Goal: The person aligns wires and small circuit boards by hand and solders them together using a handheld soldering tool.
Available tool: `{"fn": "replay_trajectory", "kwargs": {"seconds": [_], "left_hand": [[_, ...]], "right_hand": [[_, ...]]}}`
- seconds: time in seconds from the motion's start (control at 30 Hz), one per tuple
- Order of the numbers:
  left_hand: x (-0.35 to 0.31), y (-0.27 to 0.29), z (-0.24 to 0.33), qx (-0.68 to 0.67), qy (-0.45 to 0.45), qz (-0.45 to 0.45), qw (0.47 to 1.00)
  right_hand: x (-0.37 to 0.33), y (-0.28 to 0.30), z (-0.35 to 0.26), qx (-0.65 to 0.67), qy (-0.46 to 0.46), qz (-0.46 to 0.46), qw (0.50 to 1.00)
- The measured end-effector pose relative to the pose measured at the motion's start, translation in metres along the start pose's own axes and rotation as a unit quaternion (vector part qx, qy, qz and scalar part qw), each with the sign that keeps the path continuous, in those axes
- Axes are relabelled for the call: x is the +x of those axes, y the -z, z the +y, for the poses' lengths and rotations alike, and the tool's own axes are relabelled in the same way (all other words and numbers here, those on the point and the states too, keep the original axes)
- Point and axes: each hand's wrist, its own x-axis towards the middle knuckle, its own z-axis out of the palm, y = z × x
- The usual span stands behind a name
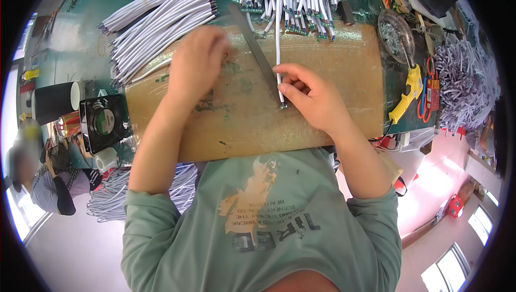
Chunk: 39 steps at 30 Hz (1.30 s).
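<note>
My right hand (314, 98) pinches a white cable (278, 50) near its lower end, where short bare wire ends stick out. The cable runs up from my fingers toward the pile of white cables with green circuit board pieces (301, 1) at the back. Beside it, a flat grey metal bar (252, 42) lies slanted on the brown work board (242, 130). My left hand (196, 63) is over the left part of the board, near the stacked bundle of white cables (161, 28). Motion smears its fingers, so what they hold, if anything, cannot be made out.
At the right are a round metal dish (395, 36), a yellow-handled tool (408, 95), orange-handled pliers or scissors (427, 95) and a heap of short white cables (465, 82). A black fan (101, 122) stands at the left. Another person (45, 184) sits beyond it.
</note>
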Motion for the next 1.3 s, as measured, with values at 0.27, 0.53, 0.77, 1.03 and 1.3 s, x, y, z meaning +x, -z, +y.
{"fn": "replay_trajectory", "kwargs": {"seconds": [0.27, 0.53, 0.77, 1.03, 1.3], "left_hand": [[-0.063, -0.004, 0.035, -0.107, -0.038, -0.141, 0.983], [-0.07, -0.007, 0.044, -0.095, -0.03, -0.146, 0.984], [-0.067, -0.007, 0.05, -0.08, 0.009, -0.193, 0.978], [-0.067, -0.006, 0.052, -0.089, 0.022, -0.19, 0.977], [-0.068, -0.007, 0.052, -0.098, 0.023, -0.189, 0.977]], "right_hand": [[0.017, 0.0, -0.001, -0.077, 0.069, 0.013, 0.995], [0.015, -0.004, -0.005, 0.021, 0.017, 0.011, 1.0], [0.013, 0.0, -0.002, 0.01, 0.022, 0.011, 1.0], [0.014, -0.001, -0.001, -0.022, 0.044, 0.013, 0.999], [0.014, -0.001, -0.004, -0.04, 0.037, 0.016, 0.998]]}}
